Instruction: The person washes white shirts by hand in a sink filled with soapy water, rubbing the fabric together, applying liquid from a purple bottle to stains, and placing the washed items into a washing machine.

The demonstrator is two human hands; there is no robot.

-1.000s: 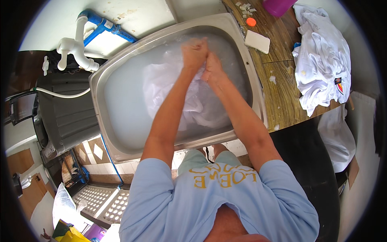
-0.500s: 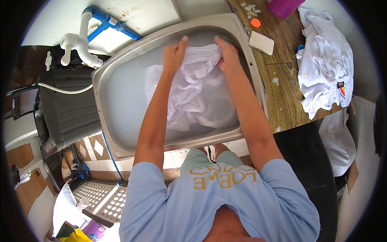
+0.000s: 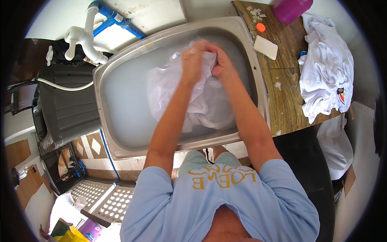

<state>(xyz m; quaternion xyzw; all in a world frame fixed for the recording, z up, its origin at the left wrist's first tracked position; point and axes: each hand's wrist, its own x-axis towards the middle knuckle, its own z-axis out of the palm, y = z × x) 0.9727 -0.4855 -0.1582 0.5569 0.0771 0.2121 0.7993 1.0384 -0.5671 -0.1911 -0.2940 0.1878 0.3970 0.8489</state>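
Rubbing seems in hand: inside the sink (image 3: 263, 105), the white cloth (image 3: 164, 90) is bunched between the blurred left hand (image 3: 193, 61) and the half-curled right hand (image 3: 223, 63); whether fingers are closed on it cannot be told. A firm hold seems called for next. Right of the sink, a pale bar (image 3: 265, 47) and, farther off, garments (image 3: 327, 74) are laid.

Left hand (image 3: 194, 58) and right hand (image 3: 221, 64) clasp white cloth (image 3: 164, 88) in a sink (image 3: 98, 94).

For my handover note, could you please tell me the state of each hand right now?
Left hand: blurred, at the white cloth; grip cannot be told.
Right hand: closed, holding the white cloth.
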